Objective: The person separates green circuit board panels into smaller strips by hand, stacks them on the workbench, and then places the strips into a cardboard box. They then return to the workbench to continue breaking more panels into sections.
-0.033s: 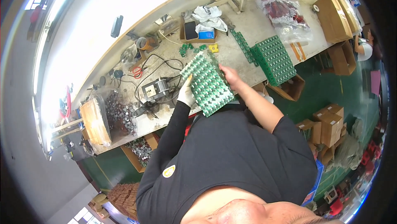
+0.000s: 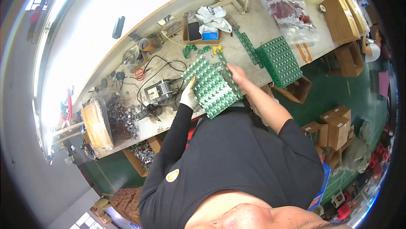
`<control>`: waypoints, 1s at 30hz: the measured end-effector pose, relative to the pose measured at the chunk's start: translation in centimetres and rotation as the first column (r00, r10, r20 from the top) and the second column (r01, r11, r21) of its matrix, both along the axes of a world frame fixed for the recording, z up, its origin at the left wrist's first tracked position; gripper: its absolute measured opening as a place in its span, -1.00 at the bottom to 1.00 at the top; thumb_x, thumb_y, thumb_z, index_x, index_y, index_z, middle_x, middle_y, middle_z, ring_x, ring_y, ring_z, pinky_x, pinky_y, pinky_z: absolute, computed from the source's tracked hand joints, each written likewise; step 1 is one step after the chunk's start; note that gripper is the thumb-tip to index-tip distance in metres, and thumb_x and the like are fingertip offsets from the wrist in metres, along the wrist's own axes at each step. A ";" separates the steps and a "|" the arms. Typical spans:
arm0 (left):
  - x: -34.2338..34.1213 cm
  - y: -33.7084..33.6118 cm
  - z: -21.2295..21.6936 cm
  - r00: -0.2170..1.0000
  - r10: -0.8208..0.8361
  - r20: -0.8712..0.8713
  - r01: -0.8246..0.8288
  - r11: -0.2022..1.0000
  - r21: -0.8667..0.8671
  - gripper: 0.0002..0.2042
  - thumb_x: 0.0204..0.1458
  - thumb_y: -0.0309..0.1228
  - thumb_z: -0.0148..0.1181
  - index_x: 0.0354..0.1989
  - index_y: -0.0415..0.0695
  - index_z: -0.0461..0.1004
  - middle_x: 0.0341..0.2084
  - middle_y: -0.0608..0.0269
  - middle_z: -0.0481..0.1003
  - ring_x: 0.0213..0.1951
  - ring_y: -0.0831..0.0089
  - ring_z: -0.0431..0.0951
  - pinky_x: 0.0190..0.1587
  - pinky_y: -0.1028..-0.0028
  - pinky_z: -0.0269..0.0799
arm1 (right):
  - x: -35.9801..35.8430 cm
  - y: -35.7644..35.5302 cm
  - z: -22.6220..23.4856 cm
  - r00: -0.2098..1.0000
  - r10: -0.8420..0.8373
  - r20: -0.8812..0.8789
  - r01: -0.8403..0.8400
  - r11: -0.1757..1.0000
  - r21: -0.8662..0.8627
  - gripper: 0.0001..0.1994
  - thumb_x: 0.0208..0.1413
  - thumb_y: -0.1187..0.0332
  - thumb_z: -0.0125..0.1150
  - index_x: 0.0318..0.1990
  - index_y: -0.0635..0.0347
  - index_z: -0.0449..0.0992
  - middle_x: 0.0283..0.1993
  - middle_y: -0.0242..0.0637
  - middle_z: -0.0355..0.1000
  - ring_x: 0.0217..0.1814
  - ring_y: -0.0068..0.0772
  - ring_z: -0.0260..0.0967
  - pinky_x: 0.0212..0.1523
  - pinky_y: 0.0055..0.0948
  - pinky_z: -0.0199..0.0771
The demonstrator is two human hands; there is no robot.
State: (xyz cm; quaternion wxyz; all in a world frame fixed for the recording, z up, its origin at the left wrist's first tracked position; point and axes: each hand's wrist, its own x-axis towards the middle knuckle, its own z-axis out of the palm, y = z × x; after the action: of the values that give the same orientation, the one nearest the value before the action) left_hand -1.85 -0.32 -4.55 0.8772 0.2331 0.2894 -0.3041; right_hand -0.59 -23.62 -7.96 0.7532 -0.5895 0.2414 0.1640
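Note:
I hold a green circuit board panel (image 2: 212, 88) tilted above the front edge of the workbench (image 2: 253, 24). My left hand (image 2: 189, 96), in a white glove, grips the panel's left edge. My bare right hand (image 2: 237, 75) grips its upper right edge. A stack of the same green panels (image 2: 279, 60) lies on the bench to the right of my right hand. A narrow strip of green boards (image 2: 247, 47) lies just behind the held panel, and a few loose green pieces (image 2: 192, 50) lie farther back.
Left of my gloved hand are a small machine with black cables (image 2: 157, 92), red-handled scissors (image 2: 139, 74) and a heap of small round parts (image 2: 122, 115). Farther back lie a cardboard tray (image 2: 201, 33) and a bag of red parts (image 2: 289, 12). Cardboard boxes (image 2: 335, 128) stand on the green floor.

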 end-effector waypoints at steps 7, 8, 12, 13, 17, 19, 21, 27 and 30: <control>-1.1 2.9 -5.4 0.991 -0.112 -0.074 0.134 0.883 0.451 -0.64 -0.08 -0.38 0.25 -0.09 -0.24 0.39 -0.24 0.14 0.50 -0.26 0.26 0.52 -0.18 0.24 0.45 | 6.3 -10.4 -6.1 0.935 0.324 -0.147 -0.258 0.334 -0.907 -0.62 0.14 0.09 -0.14 -0.34 0.27 0.42 -0.30 0.04 0.44 -0.21 0.11 0.37 -0.23 -0.08 0.37; -0.9 2.4 -5.8 0.984 -0.150 -0.097 0.178 0.858 0.481 -0.63 -0.09 -0.39 0.27 -0.10 -0.25 0.39 -0.25 0.14 0.50 -0.28 0.26 0.52 -0.20 0.24 0.45 | 7.1 -11.0 -6.3 0.933 0.321 -0.165 -0.251 0.246 -0.936 -0.64 0.13 0.10 -0.12 -0.36 0.26 0.40 -0.30 0.01 0.44 -0.22 0.08 0.38 -0.24 -0.06 0.37; -0.2 0.2 -7.9 0.978 -0.151 -0.142 0.199 0.876 0.440 -0.62 -0.12 -0.36 0.31 -0.12 -0.25 0.41 -0.29 0.14 0.51 -0.30 0.28 0.52 -0.24 0.27 0.45 | 7.1 -10.7 -5.0 0.959 0.265 -0.097 -0.134 0.123 -0.983 -0.71 0.07 0.18 -0.01 -0.22 0.23 0.35 -0.22 -0.04 0.38 -0.22 0.05 0.40 -0.23 -0.05 0.40; 0.3 0.0 -9.1 0.980 -0.145 -0.136 0.186 0.908 0.375 -0.60 -0.13 -0.34 0.33 -0.14 -0.28 0.41 -0.30 0.14 0.51 -0.32 0.29 0.52 -0.25 0.28 0.44 | 6.4 -10.3 -4.5 0.958 0.285 -0.025 -0.075 0.167 -0.983 -0.72 -0.02 0.23 0.11 -0.27 0.26 0.34 -0.23 -0.09 0.35 -0.18 0.03 0.37 -0.21 -0.10 0.39; 1.0 -1.0 -12.3 0.968 -0.248 -0.038 0.212 0.727 0.652 -0.48 -0.14 -0.19 0.33 -0.15 -0.39 0.38 -0.30 0.13 0.50 -0.31 0.35 0.49 -0.24 0.37 0.39 | 0.5 -12.1 -1.4 0.931 0.337 0.140 0.118 0.086 -0.989 -0.56 -0.17 0.22 0.24 -0.16 0.27 0.32 -0.10 -0.08 0.30 0.03 -0.02 0.22 -0.04 -0.14 0.23; 0.9 1.4 -16.6 0.951 -0.294 -0.091 0.243 0.537 0.808 -0.32 -0.22 -0.05 0.35 -0.13 -0.47 0.35 -0.26 0.09 0.49 -0.22 0.35 0.48 -0.19 0.42 0.36 | -1.3 -12.6 0.0 0.933 0.326 0.152 0.173 -0.036 -0.984 -0.38 -0.23 0.16 0.30 -0.01 0.29 0.25 0.05 -0.02 0.20 0.15 -0.01 0.08 0.08 -0.10 0.09; 1.2 0.9 -16.5 0.938 -0.335 -0.090 0.228 0.399 0.888 -0.32 -0.24 -0.07 0.36 -0.12 -0.46 0.34 -0.25 0.04 0.49 -0.20 0.32 0.48 -0.17 0.40 0.36 | -3.2 -14.6 -0.4 0.976 0.214 -0.036 0.001 -0.170 -0.985 -0.16 -0.27 0.09 0.36 0.15 0.30 0.09 0.22 0.07 0.02 0.28 0.03 -0.10 0.17 -0.02 -0.04; 1.8 -2.7 -7.9 0.766 -0.532 -0.362 0.150 -0.399 0.905 -0.44 -0.27 -0.09 0.25 -0.18 -0.31 0.38 -0.25 -0.20 0.44 -0.17 -0.01 0.47 -0.09 0.24 0.38 | -4.6 -18.2 -1.1 0.967 0.191 -0.169 -0.116 -0.258 -0.959 -0.18 -0.29 0.07 0.37 0.15 0.18 0.12 0.18 -0.08 0.10 0.24 -0.05 -0.02 0.13 -0.03 0.03; 0.4 -2.9 -6.5 0.803 -0.478 -0.356 0.139 -0.430 0.892 -0.37 -0.30 -0.12 0.27 -0.09 -0.33 0.30 -0.19 -0.28 0.35 -0.15 -0.06 0.43 -0.08 0.24 0.37 | -4.5 -19.4 -0.6 0.969 0.227 -0.097 -0.052 -0.197 -0.979 -0.28 -0.26 0.14 0.35 0.11 0.12 0.18 0.09 -0.23 0.19 0.14 -0.13 0.09 0.04 -0.08 0.14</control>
State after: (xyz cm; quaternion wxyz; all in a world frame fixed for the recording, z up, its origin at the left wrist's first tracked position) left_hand -1.46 -3.18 -11.02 0.2151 0.9350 0.2296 -0.1638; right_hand -5.14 -43.00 -8.57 0.0195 -0.9848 0.1694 -0.0320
